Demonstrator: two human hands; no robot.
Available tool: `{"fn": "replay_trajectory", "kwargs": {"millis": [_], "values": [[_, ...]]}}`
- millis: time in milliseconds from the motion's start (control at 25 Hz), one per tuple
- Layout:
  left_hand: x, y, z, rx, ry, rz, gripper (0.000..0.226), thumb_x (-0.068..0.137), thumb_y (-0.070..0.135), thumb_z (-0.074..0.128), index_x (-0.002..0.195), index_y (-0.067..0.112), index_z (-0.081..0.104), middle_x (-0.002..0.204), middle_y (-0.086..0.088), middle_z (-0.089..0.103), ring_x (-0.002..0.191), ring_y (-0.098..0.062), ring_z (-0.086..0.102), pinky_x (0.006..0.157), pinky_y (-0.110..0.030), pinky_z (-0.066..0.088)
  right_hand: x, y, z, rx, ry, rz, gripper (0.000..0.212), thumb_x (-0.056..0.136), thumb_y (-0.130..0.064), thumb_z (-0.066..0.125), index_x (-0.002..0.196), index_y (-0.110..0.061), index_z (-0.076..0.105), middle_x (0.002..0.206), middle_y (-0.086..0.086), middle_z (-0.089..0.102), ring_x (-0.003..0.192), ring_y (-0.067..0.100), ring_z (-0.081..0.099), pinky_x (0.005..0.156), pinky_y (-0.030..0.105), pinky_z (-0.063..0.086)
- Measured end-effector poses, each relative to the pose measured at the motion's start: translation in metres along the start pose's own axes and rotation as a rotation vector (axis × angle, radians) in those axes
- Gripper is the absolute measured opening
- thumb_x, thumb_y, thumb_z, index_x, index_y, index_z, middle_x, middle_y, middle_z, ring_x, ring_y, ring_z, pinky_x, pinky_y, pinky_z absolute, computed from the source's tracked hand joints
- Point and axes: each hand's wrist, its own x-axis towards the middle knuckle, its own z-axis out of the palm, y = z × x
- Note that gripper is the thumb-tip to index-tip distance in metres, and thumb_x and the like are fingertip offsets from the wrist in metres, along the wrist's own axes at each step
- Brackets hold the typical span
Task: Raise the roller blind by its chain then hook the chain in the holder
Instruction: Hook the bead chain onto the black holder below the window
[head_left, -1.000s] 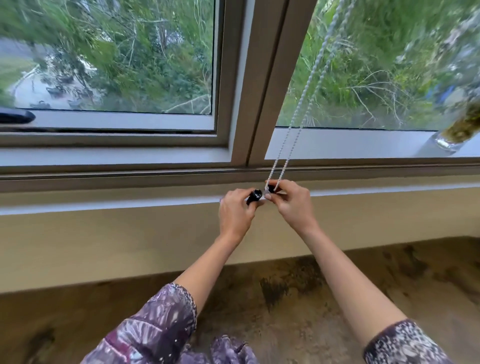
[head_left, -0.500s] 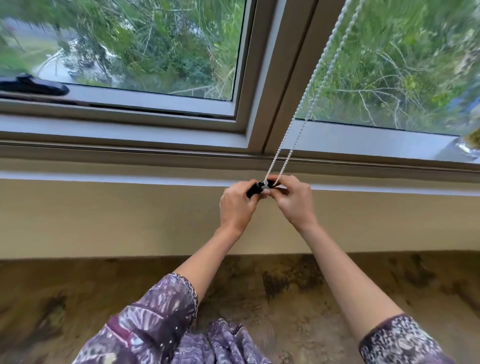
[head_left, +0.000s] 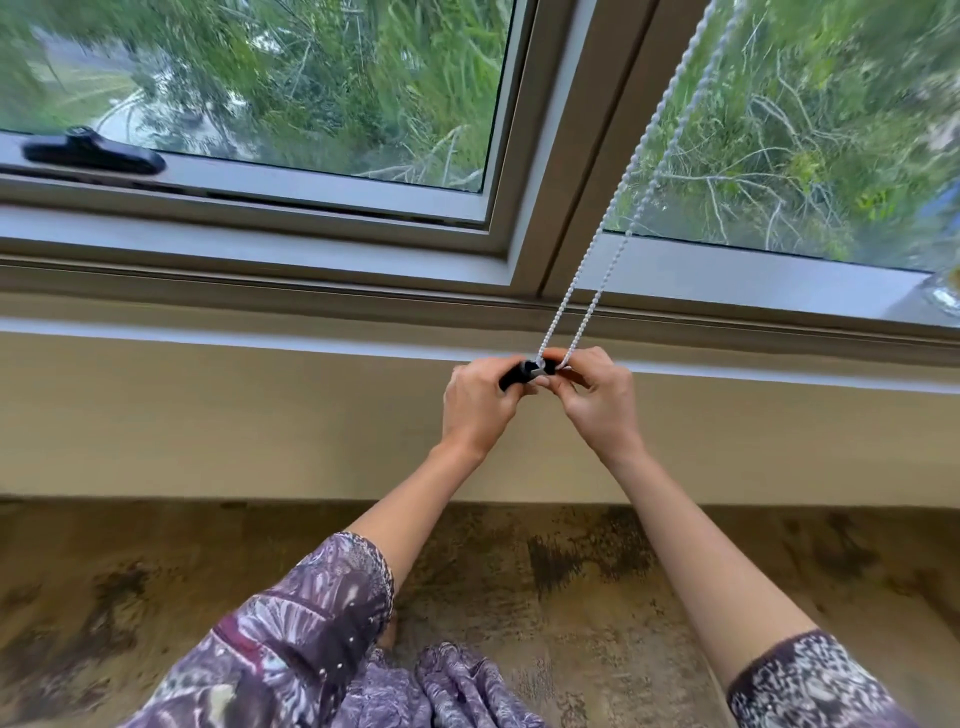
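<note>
So you're basically at the last bit here. Both panes are clear glass as far as the view reaches, no blind fabric anywhere, so I'd guess the raising part is done, though the roller itself is out of shot above and I can't swear to it.

The chain comes down as two white beaded strands, crossing the right pane and the frame, and ends right at the sill, where your hands meet. Your left hand is curled around the holder, a small black piece just under the sill edge. Your right hand is touching it from the other side, fingertips pinched on the bottom loop of the chain where it meets the holder's pale tip.

What's left, I reckon: get that loop properly seated in the holder and let go. Whether a bead is already in the slot I can't tell, your fingers cover it. The strands look fairly taut, so there's not much slack to play with. The black window handle, well left of the holder along the sill, isn't part of this.
</note>
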Motion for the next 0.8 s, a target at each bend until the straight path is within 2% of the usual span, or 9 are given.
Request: {"fn": "replay_trajectory", "kwargs": {"millis": [360,560,720,800], "values": [[0.0,-0.002,-0.004,0.001,0.016,0.064,0.021,0.078,0.028,0.071,0.1,0.028,0.073,0.089,0.006,0.076,0.086,-0.018,0.069,0.077,-0.042,0.051,0.003,-0.013,0.003,0.011,-0.046,-0.021,0.03,0.073,-0.004,0.073,0.101,-0.017,0.072,0.084,-0.027,0.058,0.087,0.019,0.064,0.08,0.039,0.057],[-0.002,-0.007,-0.003,0.032,0.062,0.071,0.021,0.081,0.027,0.068,0.101,0.028,0.072,0.084,0.005,0.076,0.079,-0.018,0.068,0.077,-0.038,0.046,0.006,-0.014,0.008,-0.097,-0.059,-0.06,0.026,0.076,-0.009,0.072,0.102,-0.013,0.071,0.09,0.0,0.072,0.089,0.019,0.062,0.078,0.039,0.056],[-0.003,-0.008,-0.004,0.01,0.051,0.053,0.022,0.08,0.028,0.068,0.101,0.029,0.073,0.079,0.003,0.075,0.074,-0.02,0.066,0.077,-0.037,0.044,0.006,-0.013,0.01,-0.17,-0.066,-0.108,0.022,0.079,-0.01,0.07,0.101,-0.01,0.069,0.09,0.003,0.072,0.085,0.024,0.062,0.075,0.041,0.056],[0.001,-0.009,-0.007,-0.031,-0.006,0.054,0.023,0.08,0.025,0.07,0.103,0.028,0.073,0.078,0.002,0.075,0.074,-0.021,0.066,0.079,-0.037,0.046,0.007,-0.011,0.008,-0.174,-0.087,-0.127,0.021,0.08,-0.009,0.069,0.101,-0.009,0.069,0.09,0.004,0.072,0.085,0.026,0.061,0.075,0.041,0.055]]}}
